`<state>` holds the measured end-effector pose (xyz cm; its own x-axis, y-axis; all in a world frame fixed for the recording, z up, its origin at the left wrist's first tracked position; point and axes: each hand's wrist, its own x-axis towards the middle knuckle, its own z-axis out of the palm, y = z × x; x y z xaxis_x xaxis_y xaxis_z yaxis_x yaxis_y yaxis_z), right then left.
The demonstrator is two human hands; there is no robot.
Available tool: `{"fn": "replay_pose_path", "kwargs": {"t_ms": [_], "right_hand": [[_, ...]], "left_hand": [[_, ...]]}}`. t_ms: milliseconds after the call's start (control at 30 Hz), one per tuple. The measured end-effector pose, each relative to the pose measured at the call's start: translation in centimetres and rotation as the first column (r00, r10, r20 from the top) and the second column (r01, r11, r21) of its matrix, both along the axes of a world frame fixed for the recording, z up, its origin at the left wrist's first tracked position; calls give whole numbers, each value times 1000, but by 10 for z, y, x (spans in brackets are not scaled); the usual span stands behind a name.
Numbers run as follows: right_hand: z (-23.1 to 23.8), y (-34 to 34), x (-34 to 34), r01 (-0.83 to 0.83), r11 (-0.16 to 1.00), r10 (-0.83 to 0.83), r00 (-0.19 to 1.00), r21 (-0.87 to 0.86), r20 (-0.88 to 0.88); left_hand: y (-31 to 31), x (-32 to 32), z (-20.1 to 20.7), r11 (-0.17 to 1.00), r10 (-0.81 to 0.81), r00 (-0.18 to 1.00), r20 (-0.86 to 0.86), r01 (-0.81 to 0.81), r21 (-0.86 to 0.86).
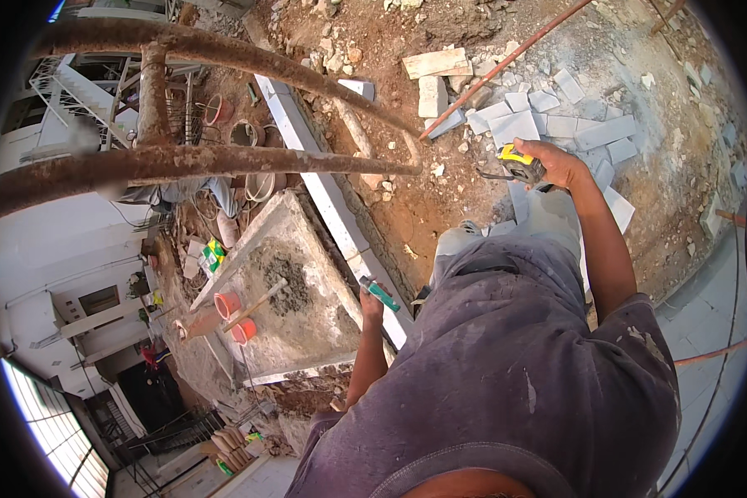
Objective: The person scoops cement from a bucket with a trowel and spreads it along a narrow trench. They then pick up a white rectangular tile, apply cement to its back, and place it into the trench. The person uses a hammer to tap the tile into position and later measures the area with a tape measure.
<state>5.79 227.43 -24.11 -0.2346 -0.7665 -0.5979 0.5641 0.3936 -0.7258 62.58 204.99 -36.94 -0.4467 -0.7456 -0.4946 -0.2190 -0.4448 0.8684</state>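
My right hand (560, 166) is closed around a yellow and black tape measure (519, 163), held out above the broken blocks. A short dark strip sticks out from the tape measure's left side. Lower and to the left, my left hand (371, 305) grips a slim teal-green, pen-like tool (382, 295) with a pale end; its exact kind cannot be made out. That hand is over or beside the long row of white blocks (340, 224), and I cannot tell whether it touches them.
Rusty poles (224, 162) cross the upper left. A thin reddish rod (506, 70) slants above scattered pale block pieces (606, 133). Left of the row lies a mortar-stained slab (307, 332) with a wooden-handled tool (257, 305) and orange buckets (227, 305). Rubble covers the dirt ground.
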Motion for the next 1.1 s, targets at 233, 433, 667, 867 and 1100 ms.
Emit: {"fn": "replay_pose_path", "kwargs": {"t_ms": [233, 433, 667, 867, 1100], "right_hand": [[40, -36, 11, -81, 977, 119, 975, 199, -189], [-9, -49, 22, 73, 885, 26, 978, 460, -205], [-84, 3, 100, -428, 398, 621, 777, 812, 105], [-85, 90, 124, -577, 212, 929, 370, 789, 21], [-76, -32, 133, -576, 211, 938, 346, 790, 2]], "left_hand": [[48, 124, 0, 865, 341, 893, 294, -420, 275], [125, 199, -32, 789, 408, 769, 492, -568, 234], [173, 214, -61, 898, 264, 744, 614, -422, 126], [88, 158, -37, 902, 320, 743, 588, -429, 51], [-36, 148, -32, 893, 447, 817, 364, -429, -134]]}}
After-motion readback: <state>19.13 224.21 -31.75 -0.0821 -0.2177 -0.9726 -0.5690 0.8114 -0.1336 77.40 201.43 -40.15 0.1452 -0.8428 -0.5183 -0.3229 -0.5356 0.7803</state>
